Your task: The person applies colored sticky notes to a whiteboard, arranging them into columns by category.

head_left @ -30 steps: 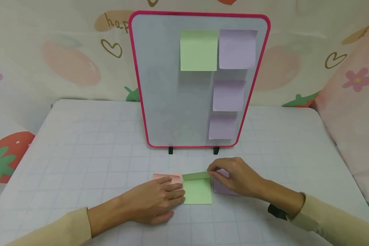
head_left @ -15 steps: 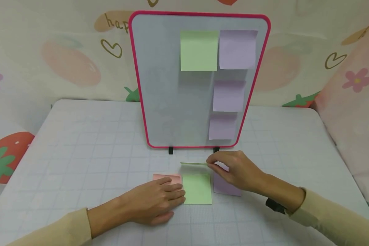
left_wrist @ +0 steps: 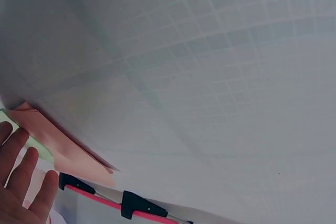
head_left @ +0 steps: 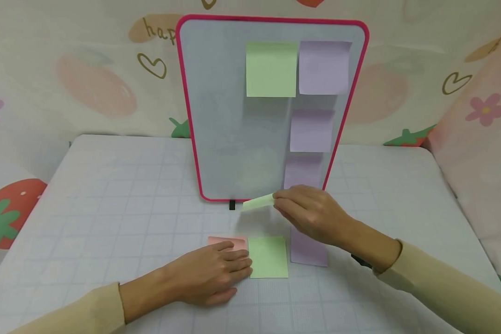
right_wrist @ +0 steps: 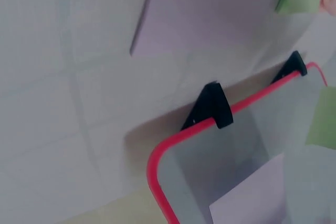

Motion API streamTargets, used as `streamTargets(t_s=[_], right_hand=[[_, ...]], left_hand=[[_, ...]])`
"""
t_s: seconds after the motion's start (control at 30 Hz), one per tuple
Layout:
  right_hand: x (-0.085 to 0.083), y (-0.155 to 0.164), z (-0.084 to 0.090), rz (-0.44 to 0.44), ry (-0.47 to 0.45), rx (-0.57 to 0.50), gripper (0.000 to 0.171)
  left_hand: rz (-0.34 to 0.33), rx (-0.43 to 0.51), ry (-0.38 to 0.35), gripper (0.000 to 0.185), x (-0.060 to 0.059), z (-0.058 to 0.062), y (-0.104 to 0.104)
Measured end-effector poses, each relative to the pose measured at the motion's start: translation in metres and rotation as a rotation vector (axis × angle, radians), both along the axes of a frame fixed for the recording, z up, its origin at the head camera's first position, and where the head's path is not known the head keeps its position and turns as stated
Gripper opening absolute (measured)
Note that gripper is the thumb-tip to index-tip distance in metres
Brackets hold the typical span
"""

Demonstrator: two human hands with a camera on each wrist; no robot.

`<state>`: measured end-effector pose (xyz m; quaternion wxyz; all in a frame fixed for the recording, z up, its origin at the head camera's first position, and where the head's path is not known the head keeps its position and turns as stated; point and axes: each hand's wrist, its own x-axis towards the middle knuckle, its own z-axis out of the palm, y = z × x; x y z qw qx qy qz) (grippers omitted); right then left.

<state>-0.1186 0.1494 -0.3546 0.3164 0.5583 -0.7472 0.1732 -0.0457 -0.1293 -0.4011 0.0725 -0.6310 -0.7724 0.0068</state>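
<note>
The green sticky note [head_left: 258,202] has come free of the green pad [head_left: 268,257] and risen over the last second: peeled back first, then lifted clear, it now hangs in the air at the foot of the pink-framed whiteboard [head_left: 217,116], pinched by one edge between the thumb and fingertips of the right hand [head_left: 309,213]. The sheet is off the stack and level with the board's lower edge. The left hand [head_left: 208,273] lies flat, fingers straight, over the pink pad [head_left: 227,241] beside the green one; the purple pad [head_left: 309,253] sits on the counter [head_left: 121,195]. The backdrop shows the letters "hap" [head_left: 156,28]; the notes are blank.
</note>
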Motion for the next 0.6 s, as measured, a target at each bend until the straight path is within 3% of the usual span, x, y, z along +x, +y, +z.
streamTargets(t_s=[0.37,0.6], right_hand=[[-0.016,-0.008,0.023,0.035,0.350,-0.110,0.009],[-0.026,-0.014,0.036,0.005,0.454,-0.157,0.015]], left_hand=[[0.006,-0.004,-0.011,0.039,0.001,0.000,0.000],[0.006,-0.007,-0.006,0.039,0.000,0.000,0.000]])
